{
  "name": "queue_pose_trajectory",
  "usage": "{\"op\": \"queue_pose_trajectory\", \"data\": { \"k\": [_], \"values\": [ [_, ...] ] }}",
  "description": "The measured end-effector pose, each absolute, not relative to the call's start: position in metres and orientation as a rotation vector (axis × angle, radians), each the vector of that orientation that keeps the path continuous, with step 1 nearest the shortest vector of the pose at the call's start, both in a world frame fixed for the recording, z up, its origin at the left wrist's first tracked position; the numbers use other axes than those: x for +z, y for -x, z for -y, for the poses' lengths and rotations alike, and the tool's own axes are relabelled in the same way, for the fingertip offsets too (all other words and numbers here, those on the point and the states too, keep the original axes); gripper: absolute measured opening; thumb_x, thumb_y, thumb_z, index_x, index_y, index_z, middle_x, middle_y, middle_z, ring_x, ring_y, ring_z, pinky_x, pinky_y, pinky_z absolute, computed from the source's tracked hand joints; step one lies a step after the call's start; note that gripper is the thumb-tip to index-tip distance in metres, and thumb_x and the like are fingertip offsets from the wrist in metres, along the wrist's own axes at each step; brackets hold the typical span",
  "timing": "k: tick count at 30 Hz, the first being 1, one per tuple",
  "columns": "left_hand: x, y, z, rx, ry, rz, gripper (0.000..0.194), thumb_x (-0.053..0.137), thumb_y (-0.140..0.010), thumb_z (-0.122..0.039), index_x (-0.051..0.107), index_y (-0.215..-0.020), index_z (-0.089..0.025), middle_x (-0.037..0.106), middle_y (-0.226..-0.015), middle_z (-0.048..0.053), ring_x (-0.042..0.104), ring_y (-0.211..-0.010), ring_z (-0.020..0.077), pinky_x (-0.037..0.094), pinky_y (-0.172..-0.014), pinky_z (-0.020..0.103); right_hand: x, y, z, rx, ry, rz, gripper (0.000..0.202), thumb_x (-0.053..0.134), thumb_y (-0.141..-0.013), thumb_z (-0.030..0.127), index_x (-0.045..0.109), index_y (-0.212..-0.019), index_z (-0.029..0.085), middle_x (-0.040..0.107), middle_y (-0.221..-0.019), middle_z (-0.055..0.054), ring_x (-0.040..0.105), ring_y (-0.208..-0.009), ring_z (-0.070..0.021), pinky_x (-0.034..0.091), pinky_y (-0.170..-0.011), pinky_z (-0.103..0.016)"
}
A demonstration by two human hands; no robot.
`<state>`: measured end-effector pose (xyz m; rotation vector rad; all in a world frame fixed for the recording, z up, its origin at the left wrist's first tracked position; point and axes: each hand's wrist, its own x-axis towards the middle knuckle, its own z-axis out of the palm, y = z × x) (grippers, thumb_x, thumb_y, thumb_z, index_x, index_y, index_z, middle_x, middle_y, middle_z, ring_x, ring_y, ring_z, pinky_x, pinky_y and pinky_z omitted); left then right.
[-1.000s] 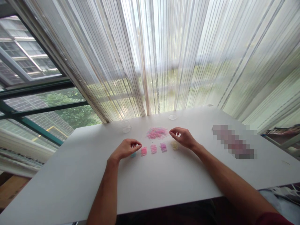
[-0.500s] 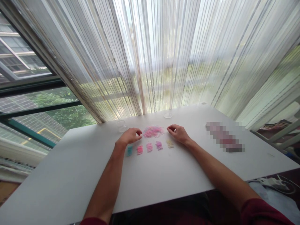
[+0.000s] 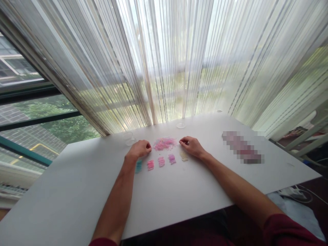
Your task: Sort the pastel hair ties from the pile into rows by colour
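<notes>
A loose heap of small, thin pink and mixed-colour pieces lies on the white table between my hands. My left hand is at the heap's left edge, its fingers curled and pressed together. To the right of the heap, my right hand has thumb and fingertips pinched. Whatever either pinch holds is too small to make out. Nearer me runs a row of small sorted groups: teal, coral pink, light pink, purple and pale yellow. My left wrist is beside the teal group.
A clear container stands behind my left hand, and a clear round dish is near the table's back edge. A blurred-out pinkish object lies at the right. A string curtain hangs behind the table.
The fingers of my left hand have closed together. My right hand stays pinched beside the heap. The whole view has shifted slightly.
</notes>
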<state>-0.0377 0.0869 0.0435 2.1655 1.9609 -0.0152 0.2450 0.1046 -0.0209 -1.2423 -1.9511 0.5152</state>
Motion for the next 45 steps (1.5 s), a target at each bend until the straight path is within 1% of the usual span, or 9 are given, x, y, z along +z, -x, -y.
{"op": "queue_pose_trajectory", "data": {
  "k": [7, 11, 16, 19, 25, 29, 33, 37, 45],
  "values": [
    [0.042, 0.051, -0.090, 0.084, -2.222, -1.895, 0.023, 0.051, -0.083, -0.030, 0.070, -0.092, -0.019, 0.073, -0.095, 0.006, 0.066, -0.086, 0.0190, 0.048, -0.074, 0.024, -0.020, -0.245, -0.104, 0.508, 1.209, 1.919, 0.018, 0.057, -0.085, 0.028, 0.071, -0.081, 0.018, 0.069, -0.077, -0.003, 0.060, -0.067, -0.0140, 0.048, -0.068, -0.027],
    [0.054, 0.046, -0.083, 0.215, -2.228, -1.829, 0.025, 0.052, -0.083, -0.033, 0.069, -0.090, -0.018, 0.073, -0.090, 0.007, 0.066, -0.080, 0.0191, 0.048, -0.070, 0.025, -0.015, -0.241, -0.099, 0.500, 1.101, 1.906, 0.019, 0.056, -0.087, 0.030, 0.070, -0.082, 0.018, 0.069, -0.077, -0.003, 0.060, -0.067, -0.0134, 0.049, -0.067, -0.027],
    [0.072, 0.017, -0.066, 0.393, -2.251, -1.478, 0.023, 0.054, -0.082, -0.035, 0.070, -0.086, -0.019, 0.072, -0.082, 0.003, 0.064, -0.072, 0.0165, 0.048, -0.063, 0.024, -0.003, -0.226, -0.078, 0.610, 0.850, 2.006, 0.019, 0.060, -0.087, 0.033, 0.069, -0.095, 0.018, 0.070, -0.081, -0.004, 0.062, -0.070, -0.0140, 0.050, -0.065, -0.027],
    [0.080, 0.000, -0.056, 0.400, -2.279, -1.339, 0.017, 0.058, -0.079, -0.030, 0.070, -0.081, -0.019, 0.070, -0.076, 0.001, 0.062, -0.069, 0.0149, 0.046, -0.062, 0.023, 0.005, -0.218, -0.065, 0.657, 0.760, 2.045, 0.021, 0.063, -0.085, 0.032, 0.067, -0.101, 0.019, 0.070, -0.081, -0.004, 0.062, -0.070, -0.0140, 0.051, -0.066, -0.027],
    [0.083, -0.009, -0.050, 0.397, -2.286, -1.225, 0.013, 0.060, -0.077, -0.024, 0.071, -0.081, -0.018, 0.070, -0.076, 0.001, 0.059, -0.068, 0.0136, 0.044, -0.061, 0.022, 0.011, -0.216, -0.057, 0.642, 0.683, 2.059, 0.009, 0.061, -0.087, 0.023, 0.068, -0.085, 0.018, 0.068, -0.076, -0.002, 0.059, -0.065, -0.0117, 0.050, -0.064, -0.025],
    [0.082, -0.008, -0.050, 0.443, -2.237, -1.188, 0.014, 0.060, -0.076, -0.024, 0.071, -0.082, -0.018, 0.069, -0.078, 0.001, 0.057, -0.069, 0.0135, 0.046, -0.064, 0.023, 0.010, -0.217, -0.058, 0.626, 0.681, 2.061, 0.006, 0.061, -0.084, 0.019, 0.067, -0.083, 0.019, 0.067, -0.073, -0.001, 0.059, -0.065, -0.0115, 0.050, -0.064, -0.024],
    [0.085, -0.009, -0.049, 0.448, -2.204, -1.188, 0.017, 0.061, -0.077, -0.027, 0.072, -0.086, -0.018, 0.070, -0.081, 0.002, 0.057, -0.071, 0.0141, 0.047, -0.065, 0.024, 0.010, -0.217, -0.058, 0.603, 0.689, 2.052, 0.005, 0.062, -0.083, 0.019, 0.066, -0.082, 0.019, 0.068, -0.075, -0.002, 0.059, -0.065, -0.0118, 0.050, -0.065, -0.025],
    [0.087, -0.010, -0.047, 0.443, -2.231, -1.218, 0.017, 0.061, -0.077, -0.029, 0.074, -0.085, -0.020, 0.069, -0.076, 0.001, 0.056, -0.069, 0.0141, 0.046, -0.065, 0.024, 0.010, -0.217, -0.057, 0.565, 0.700, 2.057, 0.003, 0.063, -0.083, 0.019, 0.065, -0.081, 0.019, 0.067, -0.075, -0.002, 0.058, -0.065, -0.0123, 0.050, -0.065, -0.026],
    [0.081, -0.008, -0.042, 0.462, -2.267, -1.262, 0.029, 0.054, -0.087, -0.041, 0.072, -0.088, -0.018, 0.066, -0.072, 0.002, 0.055, -0.063, 0.0130, 0.043, -0.058, 0.023, 0.012, -0.219, -0.057, 0.480, 0.697, 2.075, 0.006, 0.060, -0.084, 0.020, 0.064, -0.079, 0.019, 0.065, -0.072, -0.002, 0.059, -0.065, -0.0134, 0.050, -0.064, -0.026]
  ]
}}
